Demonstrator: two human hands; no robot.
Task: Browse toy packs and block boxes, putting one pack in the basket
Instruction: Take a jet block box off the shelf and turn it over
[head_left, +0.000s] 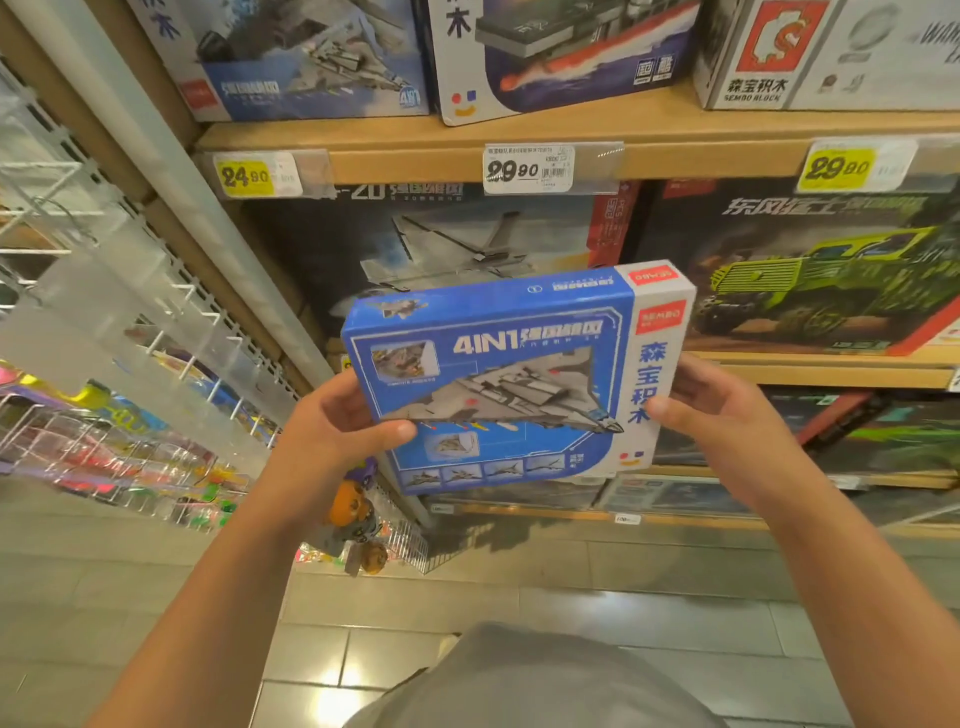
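Bare forearms, no sleeves at wrists, no rings or watch; grey shirt (524, 680) at chest.

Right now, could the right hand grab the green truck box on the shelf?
Probably not yet: the right hand is busy holding the blue box with the left hand. Nothing blocks the green truck box otherwise.

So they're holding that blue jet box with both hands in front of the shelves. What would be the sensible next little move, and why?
Probably slide the blue box back onto a shelf. The left hand and right hand hold it up by its sides as if just reading the front, a matching box already sits on the top shelf, and no basket is in view.
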